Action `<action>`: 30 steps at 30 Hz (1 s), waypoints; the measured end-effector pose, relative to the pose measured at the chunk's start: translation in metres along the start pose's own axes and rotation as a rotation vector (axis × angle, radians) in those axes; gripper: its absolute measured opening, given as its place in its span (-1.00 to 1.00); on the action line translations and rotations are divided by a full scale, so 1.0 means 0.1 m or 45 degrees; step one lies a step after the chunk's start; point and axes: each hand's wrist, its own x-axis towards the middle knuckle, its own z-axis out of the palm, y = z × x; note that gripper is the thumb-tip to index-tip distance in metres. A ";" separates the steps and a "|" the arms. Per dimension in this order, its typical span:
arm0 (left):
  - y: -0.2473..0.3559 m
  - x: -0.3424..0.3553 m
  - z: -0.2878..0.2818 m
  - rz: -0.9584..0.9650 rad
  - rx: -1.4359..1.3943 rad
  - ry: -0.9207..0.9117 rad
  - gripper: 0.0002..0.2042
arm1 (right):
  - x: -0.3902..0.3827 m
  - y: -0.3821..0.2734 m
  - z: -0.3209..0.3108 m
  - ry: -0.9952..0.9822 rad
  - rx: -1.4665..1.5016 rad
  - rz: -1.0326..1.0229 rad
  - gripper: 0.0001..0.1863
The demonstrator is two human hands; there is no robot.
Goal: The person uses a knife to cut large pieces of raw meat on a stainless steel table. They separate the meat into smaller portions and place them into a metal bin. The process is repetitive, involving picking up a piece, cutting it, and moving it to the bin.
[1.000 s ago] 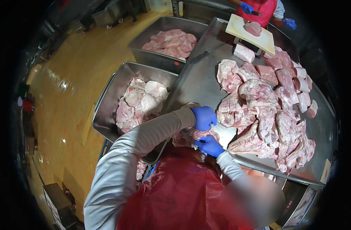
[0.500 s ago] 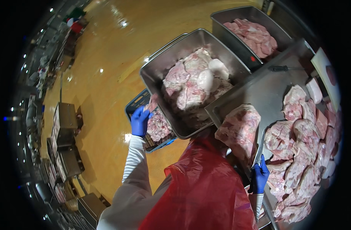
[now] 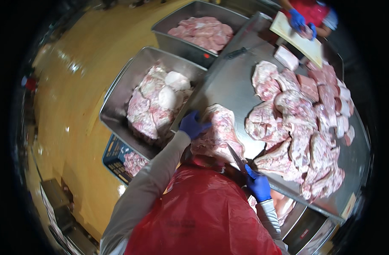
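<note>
A slab of pale pink raw meat (image 3: pixel 218 134) lies at the near edge of the steel table. My left hand (image 3: pixel 193 125), in a blue glove, is at the slab's left side with fingers apart, the tips reaching its edge. In my right hand (image 3: pixel 258 185), also gloved in blue, is a knife (image 3: pixel 237 159); its blade points up and left over the slab's near right part. Right of the slab spreads a pile of raw meat pieces (image 3: pixel 298 123).
At the left stand a steel tub (image 3: pixel 116 104) of fatty meat and a blue basket (image 3: pixel 112 158) of small scraps. Another steel tub (image 3: pixel 177 44) holds pink cuts. A dark-handled tool (image 3: pixel 236 52) lies on the table (image 3: pixel 228 78). Across it, a co-worker's gloved hands (image 3: pixel 297 21) handle meat on a board (image 3: pixel 288 35).
My left hand held a strip of meat over the blue basket; now it is at the slab without that strip. The knife has swung onto the slab. My view has turned right.
</note>
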 end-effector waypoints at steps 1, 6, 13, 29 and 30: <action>0.16 0.23 0.03 -0.083 0.067 -0.155 -0.05 | -0.06 -0.01 0.08 0.049 -0.023 -0.008 -0.49; 0.55 0.55 0.24 0.084 0.076 -0.688 -0.43 | -0.17 -0.09 0.39 0.088 0.051 0.189 -0.46; 0.62 0.30 -0.12 0.425 -0.227 -0.261 -0.45 | -0.52 -0.32 0.78 0.426 0.353 0.308 -0.47; -0.12 1.03 -0.13 0.722 0.014 0.227 -0.85 | -1.18 -0.36 1.04 0.999 0.531 0.666 -0.47; 0.70 0.76 0.13 1.052 0.266 -0.003 -0.86 | -1.24 -0.32 1.03 1.000 0.544 0.720 -0.47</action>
